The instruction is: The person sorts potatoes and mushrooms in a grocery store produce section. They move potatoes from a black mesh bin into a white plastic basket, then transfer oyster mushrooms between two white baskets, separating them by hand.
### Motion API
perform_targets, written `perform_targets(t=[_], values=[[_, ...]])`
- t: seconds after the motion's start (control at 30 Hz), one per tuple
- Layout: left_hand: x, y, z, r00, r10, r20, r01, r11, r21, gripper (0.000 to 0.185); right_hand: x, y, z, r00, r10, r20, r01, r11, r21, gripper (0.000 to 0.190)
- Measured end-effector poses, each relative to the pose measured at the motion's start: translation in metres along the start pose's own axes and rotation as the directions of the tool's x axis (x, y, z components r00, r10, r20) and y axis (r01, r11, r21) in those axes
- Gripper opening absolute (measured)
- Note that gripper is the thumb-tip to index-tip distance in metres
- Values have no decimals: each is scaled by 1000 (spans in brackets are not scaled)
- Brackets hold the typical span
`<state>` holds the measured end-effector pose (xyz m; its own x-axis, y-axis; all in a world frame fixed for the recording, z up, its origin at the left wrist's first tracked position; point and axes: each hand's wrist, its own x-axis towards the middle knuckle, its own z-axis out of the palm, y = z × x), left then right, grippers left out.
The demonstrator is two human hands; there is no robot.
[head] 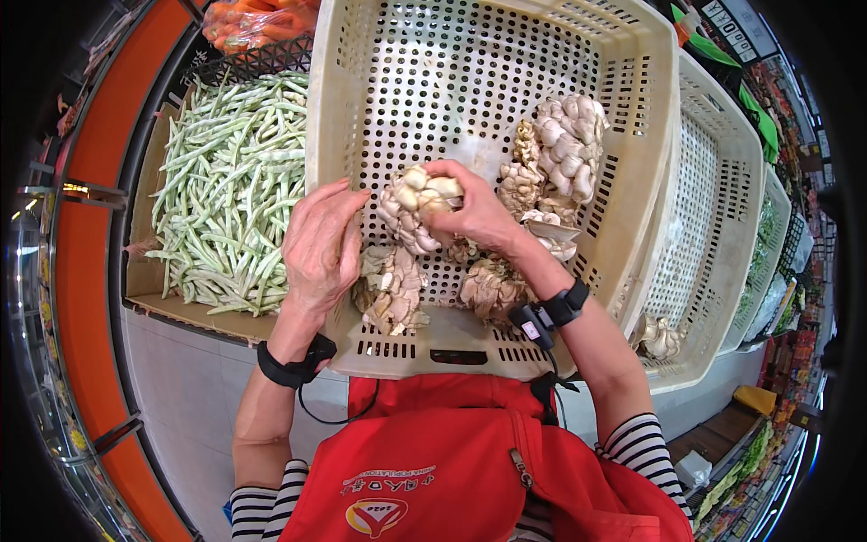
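A perforated cream plastic crate (491,20) lies before me. In it, my right hand (474,210) grips a cluster of pale oyster mushrooms (406,210) with thumb and fingers. My left hand (322,247) is beside the cluster at the crate's left wall, its fingers loosely curved with nothing visible in them; its palm side is hidden. Below the held cluster lies a brownish mushroom cluster (396,291), and another (491,288) is partly under my right wrist. A large whitish cluster (572,146) and smaller browned pieces (521,179) rest along the crate's right side.
Left of the crate, green beans (230,190) fill a cardboard box (152,288). Bagged carrots (261,24) stand beyond them. At the right, a second cream crate (735,196) holds a small mushroom cluster (660,339). An orange-panelled display case (91,298) runs along the left.
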<state>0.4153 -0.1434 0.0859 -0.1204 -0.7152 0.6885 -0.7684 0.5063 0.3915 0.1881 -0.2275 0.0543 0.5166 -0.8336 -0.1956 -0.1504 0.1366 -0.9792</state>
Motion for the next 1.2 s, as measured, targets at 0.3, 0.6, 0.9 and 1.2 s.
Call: perform_targets(t=[0.3,0.6,0.9,1.2], values=[[-10,38,7,965,-239,110,247,967,-62,35,-55,-19,-44,997,41,64,-73,733,677,65],[-30,61,34,469,-626,623,228,767,600,105,-85,-38,-67,994,-65,-87,107,720,686,68],[-47,64,64,230,-710,666,199,704,682,114,-96,-53,-69,980,-149,-135,199,639,743,67],[-60,72,85,261,-757,599,170,646,744,107,-91,-46,-69,965,-192,-179,261,635,727,69]])
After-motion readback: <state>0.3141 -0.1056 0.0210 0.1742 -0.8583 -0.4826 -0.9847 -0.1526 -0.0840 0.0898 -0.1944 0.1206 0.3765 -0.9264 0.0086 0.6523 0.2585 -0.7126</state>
